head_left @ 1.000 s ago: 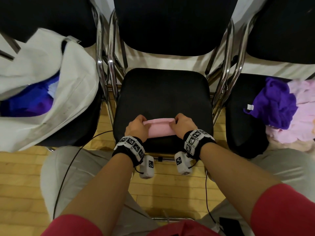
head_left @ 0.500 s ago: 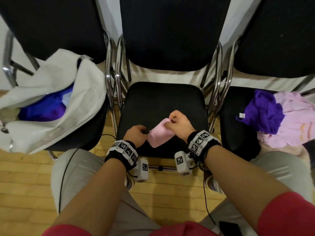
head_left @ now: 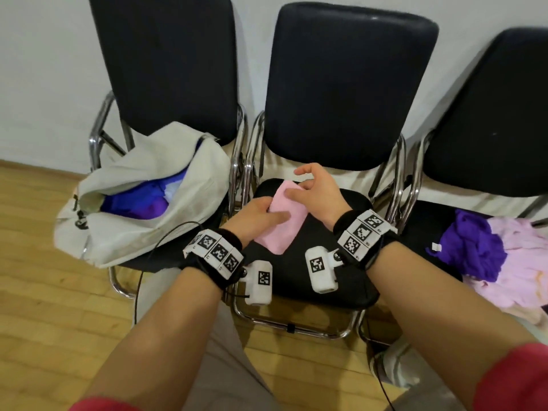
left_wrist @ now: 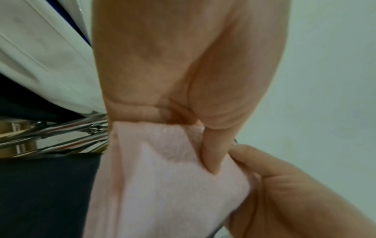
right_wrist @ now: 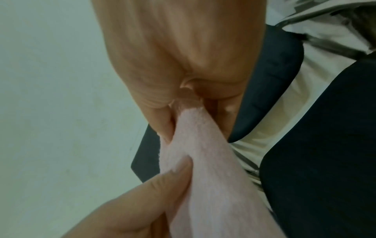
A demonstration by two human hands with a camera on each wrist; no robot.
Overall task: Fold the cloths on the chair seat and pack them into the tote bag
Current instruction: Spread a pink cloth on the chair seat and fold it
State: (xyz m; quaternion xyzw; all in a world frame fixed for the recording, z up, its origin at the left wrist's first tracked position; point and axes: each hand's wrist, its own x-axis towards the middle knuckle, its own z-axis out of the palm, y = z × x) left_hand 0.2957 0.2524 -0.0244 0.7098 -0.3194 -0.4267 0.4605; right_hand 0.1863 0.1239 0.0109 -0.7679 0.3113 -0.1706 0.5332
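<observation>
Folded pink cloth (head_left: pixel 280 216) held above middle chair seat (head_left: pixel 341 280), long axis slanting; left hand (head_left: pixel 256 216) pinching mid-edge, right hand (head_left: pixel 317 192) pinching far end (forefinger lifted). Tote bag (head_left: pixel 142 203) leftward, nearer left hand.

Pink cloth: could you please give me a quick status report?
Both hands, left hand and right hand, hold the folded pink cloth above the seat. Tote bag open. Nothing between.

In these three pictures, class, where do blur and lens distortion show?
Head view: wide-angle bending of the chair backs, mostly sharp. Left wrist view: soft, motion-blurred pink cloth. Right wrist view: blurred tote bag at the top corner.
</observation>
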